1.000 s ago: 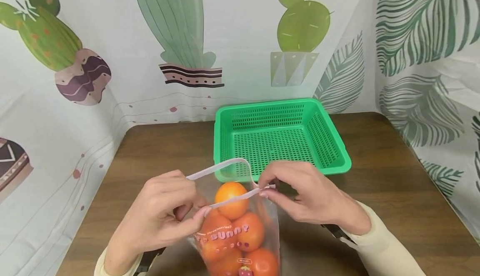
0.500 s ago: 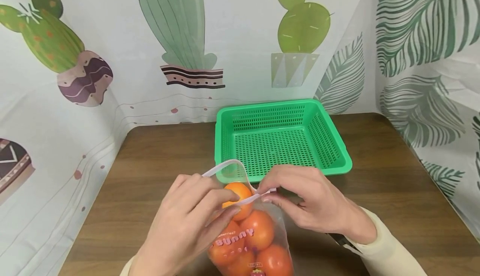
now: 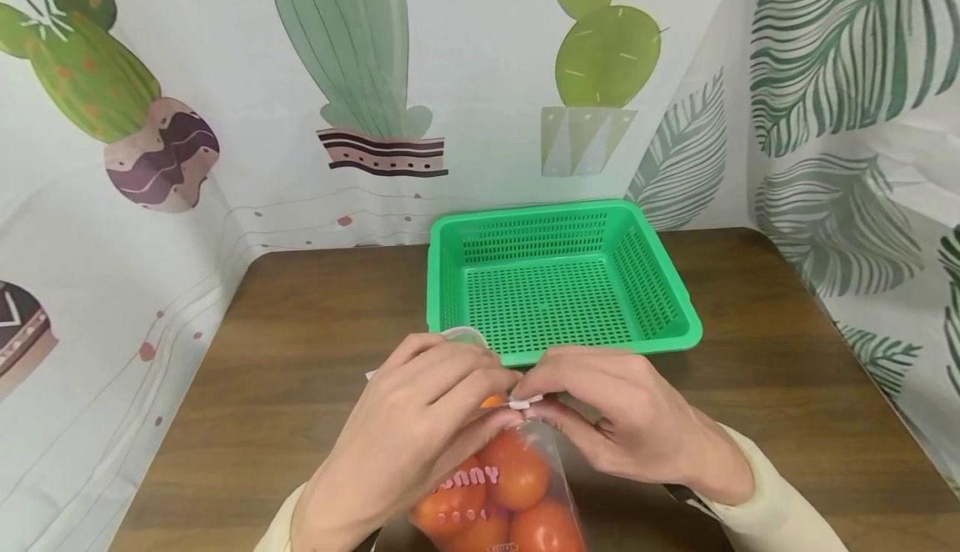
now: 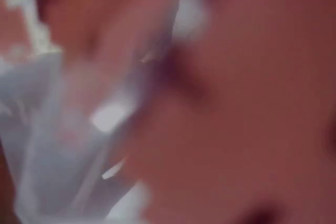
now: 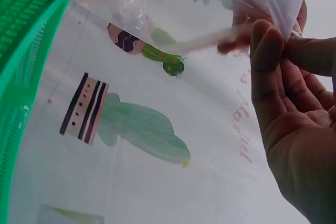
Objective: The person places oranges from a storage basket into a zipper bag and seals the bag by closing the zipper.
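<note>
A clear zip bag (image 3: 561, 460) with pink lettering holds several round red-orange fruits, which look like tomatoes (image 3: 517, 470). A sliver of a brighter orange fruit (image 3: 492, 403) shows under the left fingers. My right hand (image 3: 622, 410) pinches the pale zip strip (image 3: 525, 403) near the bag's right corner. Close beside it, my left hand (image 3: 420, 435) pinches the same strip between thumb and fingers and covers the bag's upper left. Part of the mouth's far rim (image 3: 465, 335) arches behind the left hand. The left wrist view is blurred, with skin and clear plastic (image 4: 42, 129) in it.
Just behind the hands, a green plastic basket (image 3: 678, 318) stands with nothing in it. It rests on a dark brown wooden table (image 3: 322, 302). A cloth with cactus and leaf prints (image 3: 487, 52) hangs behind and along the sides.
My left hand has slid right along the zip strip until it meets the right hand. The right hand has dropped slightly. The bag's mouth is now mostly hidden behind the left hand.
</note>
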### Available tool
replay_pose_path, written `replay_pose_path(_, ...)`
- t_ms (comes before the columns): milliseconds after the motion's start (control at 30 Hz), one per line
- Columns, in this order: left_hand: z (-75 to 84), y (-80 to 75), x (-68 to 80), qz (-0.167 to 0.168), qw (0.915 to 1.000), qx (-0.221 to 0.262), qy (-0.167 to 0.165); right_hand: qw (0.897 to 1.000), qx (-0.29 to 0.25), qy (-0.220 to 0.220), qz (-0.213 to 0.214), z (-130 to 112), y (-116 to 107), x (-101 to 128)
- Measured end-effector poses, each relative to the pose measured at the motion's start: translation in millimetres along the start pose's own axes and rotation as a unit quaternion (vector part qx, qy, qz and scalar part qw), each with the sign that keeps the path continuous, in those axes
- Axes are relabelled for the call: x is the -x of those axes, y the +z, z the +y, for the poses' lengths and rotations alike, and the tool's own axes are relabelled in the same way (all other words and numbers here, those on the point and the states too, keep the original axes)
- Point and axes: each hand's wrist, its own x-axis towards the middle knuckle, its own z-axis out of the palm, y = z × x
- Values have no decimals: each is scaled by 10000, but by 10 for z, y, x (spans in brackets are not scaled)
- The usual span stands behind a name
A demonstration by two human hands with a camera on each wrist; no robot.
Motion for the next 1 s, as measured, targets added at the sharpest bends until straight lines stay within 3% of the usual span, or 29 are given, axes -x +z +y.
replay_pose_path(233, 2, 52, -5, 110, 9996, -74, 255, 9993, 266, 264, 17, -74, -51, 37)
replay_pose_path(433, 45, 64, -30, 341, 9981, -150, 496, 9966, 700, -419, 155, -106, -50, 27)
replay_pose_path(567, 71, 44, -49, 515, 9965, -191, 637, 9951, 677, -657, 292, -121, -21, 9)
replay_pose_path(833, 54, 17, -12, 467, 9976, -290, 425, 9979, 144, -380, 505, -150, -42, 22)
replay_pose_path(1000, 31, 21, 5, 403, 9980, -384, 310, 9980, 35, 102, 626, -178, -121, 87)
